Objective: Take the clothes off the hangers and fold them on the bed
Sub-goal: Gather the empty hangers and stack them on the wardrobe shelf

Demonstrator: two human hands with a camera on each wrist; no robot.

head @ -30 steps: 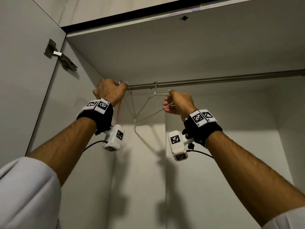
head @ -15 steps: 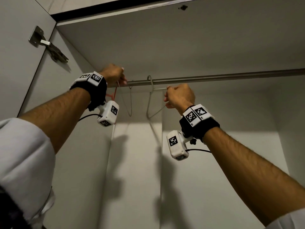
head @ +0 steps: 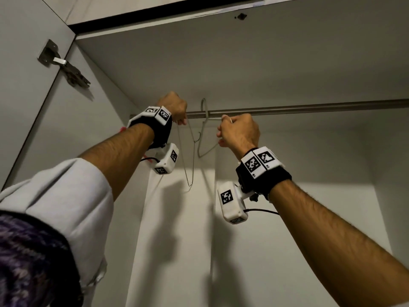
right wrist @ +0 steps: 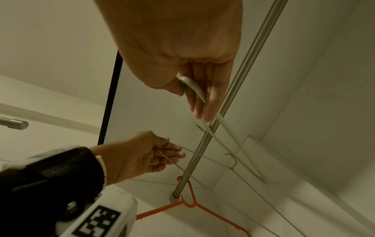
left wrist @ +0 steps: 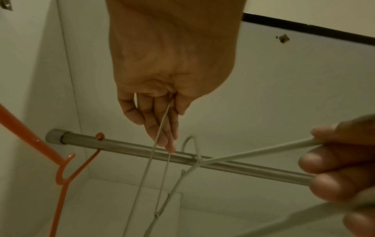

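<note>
No clothes hang on the metal rail inside the wardrobe. My left hand is raised to the rail's left part and pinches the top of a thin wire hanger, which hangs down from my fingers. My right hand grips one arm of a pale grey plastic hanger; its hook sits over the rail. An orange hanger hangs at the rail's left end, beside the side wall. Purple patterned fabric lies by my left upper arm.
The wardrobe's top panel is close above the rail. The open door with its hinge stands at the left. Bare white back panels fill the space below the rail, and the rail runs bare to the right.
The grey hanger has swung from broadside to nearly edge-on while my right hand keeps hold of it. My left hand stays at the rail's left part. Purple fabric has come into view.
</note>
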